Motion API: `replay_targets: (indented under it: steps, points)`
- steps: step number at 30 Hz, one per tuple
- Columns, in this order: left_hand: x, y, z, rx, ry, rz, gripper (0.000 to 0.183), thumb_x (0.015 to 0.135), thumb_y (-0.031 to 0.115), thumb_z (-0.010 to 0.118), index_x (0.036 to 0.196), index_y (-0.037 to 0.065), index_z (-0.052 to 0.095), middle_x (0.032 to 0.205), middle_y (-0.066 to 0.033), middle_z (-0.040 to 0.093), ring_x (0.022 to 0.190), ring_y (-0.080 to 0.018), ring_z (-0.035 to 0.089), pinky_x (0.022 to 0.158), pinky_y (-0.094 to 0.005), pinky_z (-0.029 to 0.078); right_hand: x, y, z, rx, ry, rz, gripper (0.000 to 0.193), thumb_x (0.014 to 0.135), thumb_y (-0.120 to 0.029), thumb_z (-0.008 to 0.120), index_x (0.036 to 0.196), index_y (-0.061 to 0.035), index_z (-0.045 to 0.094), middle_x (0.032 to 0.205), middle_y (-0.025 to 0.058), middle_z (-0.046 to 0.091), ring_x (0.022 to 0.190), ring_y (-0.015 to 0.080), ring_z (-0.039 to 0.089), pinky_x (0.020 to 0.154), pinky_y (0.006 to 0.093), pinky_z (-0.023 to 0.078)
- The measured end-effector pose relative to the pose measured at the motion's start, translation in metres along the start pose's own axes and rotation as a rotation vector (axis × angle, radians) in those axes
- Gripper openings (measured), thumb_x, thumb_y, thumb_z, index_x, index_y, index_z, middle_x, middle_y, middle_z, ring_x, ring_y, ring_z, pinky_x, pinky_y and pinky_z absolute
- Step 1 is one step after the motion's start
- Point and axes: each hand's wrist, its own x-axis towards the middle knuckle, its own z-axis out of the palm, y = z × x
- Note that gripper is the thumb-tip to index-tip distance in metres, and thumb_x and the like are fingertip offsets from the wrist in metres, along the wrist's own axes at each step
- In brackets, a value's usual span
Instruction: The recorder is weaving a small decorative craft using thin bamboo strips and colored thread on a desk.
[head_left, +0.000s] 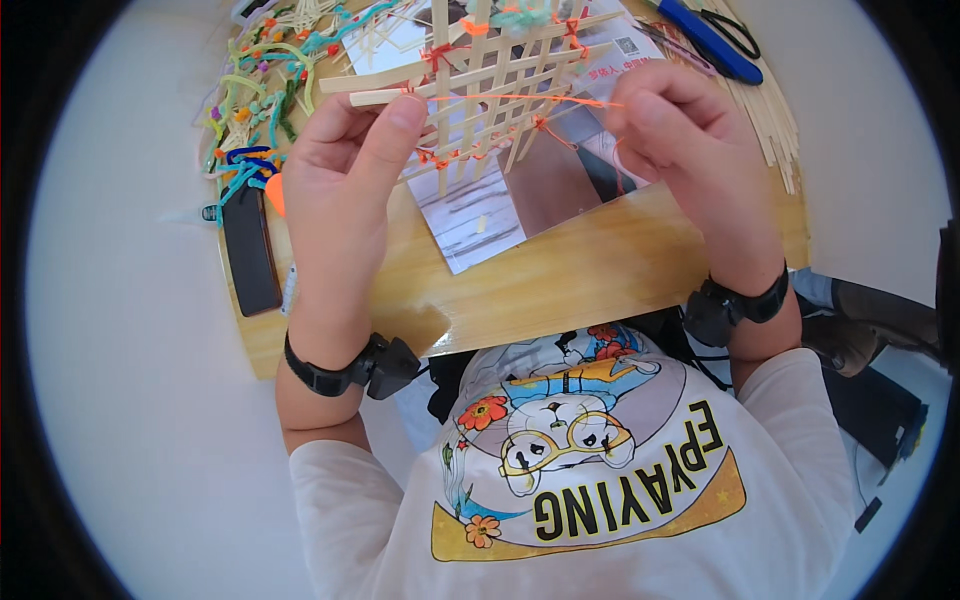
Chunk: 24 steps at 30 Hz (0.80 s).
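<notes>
A lattice of pale bamboo strips (487, 112), woven crosswise and tied at several crossings with orange and red thread, is held up over the far part of the table. My left hand (350, 160) pinches the end of one strip at the lattice's left side, thumb on top. From there an orange thread (560, 98) runs taut across the front of the lattice to my right hand (675, 140). The fingertips of that hand are closed on the thread, and a loose length hangs below them.
On the wooden table (560, 275), a printed sheet (465, 225) lies under the lattice. Colourful pipe cleaners (262, 110) are heaped at the left, near a dark phone-like slab (250, 250). A blue-handled tool (715, 45) and loose bamboo strips (775, 120) lie at the right.
</notes>
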Motion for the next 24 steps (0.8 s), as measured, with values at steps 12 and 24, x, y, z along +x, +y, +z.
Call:
replay_targets:
  steps: [12, 24]
  points:
    - [0.005, -0.003, -0.004, 0.030, 0.012, -0.023, 0.023, 0.089, 0.013, 0.066, 0.106, -0.002, 0.062, 0.098, -0.0066, 0.066, 0.087, -0.0091, 0.060, 0.080, -0.0243, 0.048, -0.015, -0.032, -0.042, 0.234, -0.192, -0.435, 0.015, 0.093, -0.032, 0.054, 0.082, -0.0225, 0.052, 0.115, 0.0055, 0.055, 0.091, 0.0119, 0.045, 0.086, 0.0314, 0.029]
    - [0.002, -0.002, -0.003, -0.063, -0.014, -0.104, 0.028, 0.088, 0.008, 0.061, 0.113, -0.004, 0.060, 0.110, -0.0130, 0.065, 0.099, -0.0153, 0.061, 0.090, -0.0285, 0.045, -0.016, -0.042, -0.067, 0.566, -0.510, -0.403, 0.010, 0.098, -0.017, 0.047, 0.100, -0.0126, 0.055, 0.096, 0.0015, 0.052, 0.074, 0.0075, 0.051, 0.069, 0.0234, 0.041]
